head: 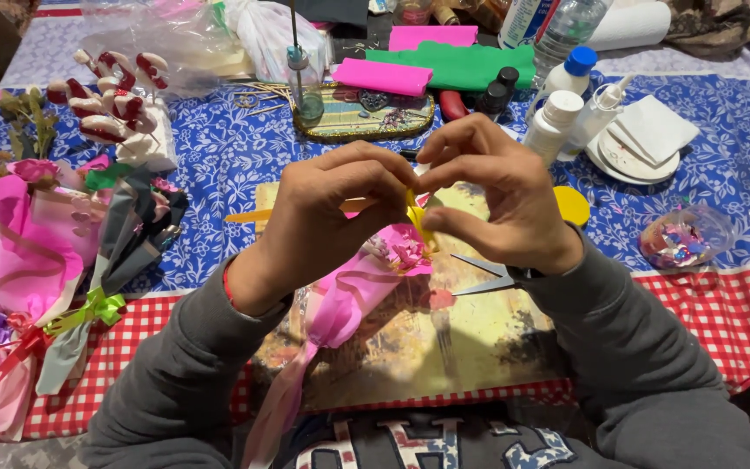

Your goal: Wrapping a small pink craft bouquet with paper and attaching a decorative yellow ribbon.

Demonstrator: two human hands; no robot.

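Grey sleeves (644,365) frame a printed board (444,339) where a pink-wrapped bouquet (349,300) lies, as the left hand (323,226) and right hand (501,195) meet above it, fingertips of both pinched together on a yellow ribbon (417,219), scissors (488,276) just beside.

looks like a home craft table, prob. a living or dining room w/ a blue floral tablecloth (227,156) over a red checked cloth (722,313), not a shop bench. craft stuff all over: wrapped mini bouquets (36,260) at the left, pink and green felt sheets (444,65), white glue bottles (553,122), scissors (483,276), a bag of sequins (683,236). a picture placemat (427,330) serves as the work surface, plastic bags (175,43) piled at the back.
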